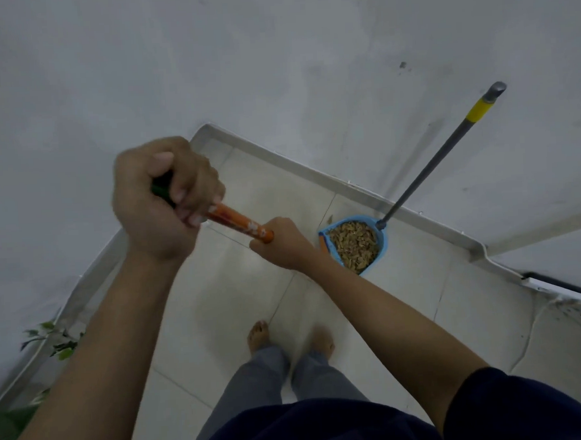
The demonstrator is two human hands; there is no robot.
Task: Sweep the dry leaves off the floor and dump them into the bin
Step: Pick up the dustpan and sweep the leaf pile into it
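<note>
Both my hands grip an orange broom handle (238, 222) that runs down toward the floor. My left hand (160, 199) is wrapped round its dark green top end, and my right hand (280, 244) holds it lower down. The broom's head is hidden behind my right hand and arm; only a bit of orange (323, 245) shows beside the dustpan. A blue dustpan (383, 245) sits on the tiled floor by the wall, filled with dry brown leaves (352, 245). Its long grey handle (447, 147) with a yellow band leans against the white wall. No bin is in view.
White walls meet in a corner ahead, with a grey skirting (279, 160) along the floor. My bare feet (258, 336) stand on the pale tiles behind the dustpan. A green plant (53, 340) is at the left edge. A white cable and fitting (555, 288) lie at the right wall.
</note>
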